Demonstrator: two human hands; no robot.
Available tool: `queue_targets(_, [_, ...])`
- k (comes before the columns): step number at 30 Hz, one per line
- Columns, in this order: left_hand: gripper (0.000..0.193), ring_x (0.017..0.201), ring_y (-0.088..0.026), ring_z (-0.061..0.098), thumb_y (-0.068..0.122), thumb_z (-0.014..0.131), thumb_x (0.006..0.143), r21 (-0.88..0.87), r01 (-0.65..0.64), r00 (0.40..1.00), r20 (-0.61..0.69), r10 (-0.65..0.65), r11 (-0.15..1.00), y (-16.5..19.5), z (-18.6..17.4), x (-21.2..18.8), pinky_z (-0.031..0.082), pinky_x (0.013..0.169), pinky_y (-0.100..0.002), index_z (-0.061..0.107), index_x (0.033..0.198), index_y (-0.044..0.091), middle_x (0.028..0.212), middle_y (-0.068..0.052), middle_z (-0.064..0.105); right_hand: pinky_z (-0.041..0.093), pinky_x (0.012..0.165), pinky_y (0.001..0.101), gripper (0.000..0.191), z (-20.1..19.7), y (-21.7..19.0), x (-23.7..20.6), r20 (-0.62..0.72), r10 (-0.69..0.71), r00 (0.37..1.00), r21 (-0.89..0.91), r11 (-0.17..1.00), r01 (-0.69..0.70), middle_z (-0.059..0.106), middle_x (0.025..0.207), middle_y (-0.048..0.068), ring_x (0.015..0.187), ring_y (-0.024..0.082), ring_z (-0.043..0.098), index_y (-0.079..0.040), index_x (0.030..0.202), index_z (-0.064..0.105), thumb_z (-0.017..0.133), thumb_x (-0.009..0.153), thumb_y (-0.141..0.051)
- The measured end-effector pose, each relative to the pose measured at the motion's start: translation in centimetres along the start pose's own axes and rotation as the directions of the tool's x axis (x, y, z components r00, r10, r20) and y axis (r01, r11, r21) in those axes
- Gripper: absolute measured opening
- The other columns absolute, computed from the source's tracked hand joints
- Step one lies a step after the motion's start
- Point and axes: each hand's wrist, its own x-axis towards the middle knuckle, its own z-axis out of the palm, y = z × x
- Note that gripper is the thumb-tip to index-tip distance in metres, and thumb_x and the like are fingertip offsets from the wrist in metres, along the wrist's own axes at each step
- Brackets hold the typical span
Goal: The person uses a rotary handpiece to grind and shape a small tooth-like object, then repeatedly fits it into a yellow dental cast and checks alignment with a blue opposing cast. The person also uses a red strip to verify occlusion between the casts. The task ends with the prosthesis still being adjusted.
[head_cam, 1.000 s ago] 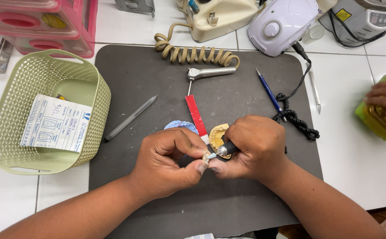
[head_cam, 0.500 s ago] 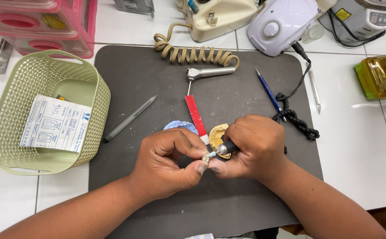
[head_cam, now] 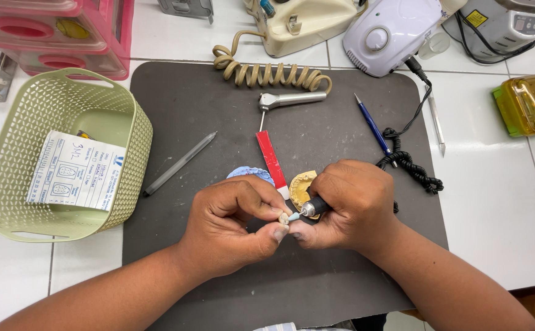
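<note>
1. The left hand [head_cam: 230,224] sits in the lower middle of the frame. Its fingers [head_cam: 261,205] are pressed together, pinching a tiny pale tooth piece [head_cam: 284,217] between thumb and pointer

2. The right hand [head_cam: 350,205] is just beside it, wrapped tight around a small grinding tool [head_cam: 311,208]. The light blue tip of the tool touches the tooth piece

3. I think the smoothing of the little piece is under way and not done, because the tool tip is on it and it is held up off the mat

4. A yellow tooth mould [head_cam: 299,186] lies on the dark mat [head_cam: 206,110] right behind the hands, partly hidden. A blue tooth mould [head_cam: 249,173] lies next to it, peeking over the left hand. The small piece is not on either one, so I think putting it back is left to do

5. A red strip [head_cam: 271,160] lies in the middle of the mat, with a silver handpiece [head_cam: 289,99] above it. A grey pencil [head_cam: 178,164] lies to the left and a blue pen [head_cam: 373,127] to the right, all untouched

6. A green basket [head_cam: 10,153] with a paper form [head_cam: 74,171] in it stands at the left on the white worktop [head_cam: 494,202]
</note>
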Motion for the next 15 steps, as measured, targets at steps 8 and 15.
queue_targets(8, [0.017, 0.098, -0.012, 0.068, -0.001, 0.077, 0.092, 0.006, 0.009, 1.000, -0.003, -0.009, 1.000, -0.03, 0.09, 0.04, 0.061, 0.087, -0.029, 0.061, 0.092, 0.005, 0.105, -0.010, 0.071, 0.042, 0.048, 0.0355, 0.062, 0.17, 0.13, -0.15, -0.007, -0.005, 1.000, -0.006, 1.000, 0.005, 0.051, 0.058, 0.005, 0.052, 0.021, 0.055, -0.007, 0.067, 0.060, 0.069, 0.082, -0.067])
queue_targets(15, [0.017, 0.097, -0.012, 0.068, -0.002, 0.077, 0.092, 0.000, 0.003, 1.000, -0.007, -0.003, 1.000, -0.05, 0.06, -0.02, 0.061, 0.086, -0.029, 0.061, 0.091, 0.005, 0.104, -0.010, 0.071, 0.042, 0.049, 0.0357, 0.061, 0.16, 0.03, -0.11, -0.012, -0.008, 1.000, -0.011, 1.000, 0.008, 0.051, 0.058, 0.005, 0.053, 0.022, 0.055, -0.007, 0.068, 0.060, 0.070, 0.082, -0.066])
